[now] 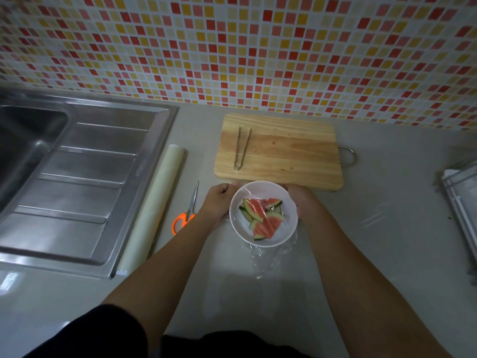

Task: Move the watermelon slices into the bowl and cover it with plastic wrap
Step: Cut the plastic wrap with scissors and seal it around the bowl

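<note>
bowl: white bowl [263, 192] on the tabletop [387, 254], held between both hands, just this side of the cutting board.
watermelon slices: watermelon slices [263, 218] piled inside the bowl, red flesh with green rind, between the two hands.
plastic wrap: clear plastic wrap [260, 257] stretched over the bowl top; loose crinkled tail hangs off the near rim onto the tabletop, between the forearms.
left hand: left hand [219, 200] curled around the bowl's left rim, fingers closed on the rim and the wrap edge at the far left side.
right hand: right hand [300, 197] against the bowl's right rim, mostly hidden behind the bowl; appears to grip the rim, finger positions can't be made out.
cutting board: wooden cutting board [284, 153] just beyond both hands, touching or nearly touching the bowl's far edge; a few red juice spots on it.
tongs: metal tongs [241, 147] lying on the board, beyond the left hand, tips pointing away.
scissors: orange-handled scissors [187, 210] flat on the tabletop just outboard of the left hand.
wrap roll: wrap roll [154, 208] further left of the scissors, lying along the sink edge.
sink: steel sink [77, 177] with drainboard, far left of the left hand.
rack: metal rack [462, 200] at the frame edge, well right of the right hand.
</note>
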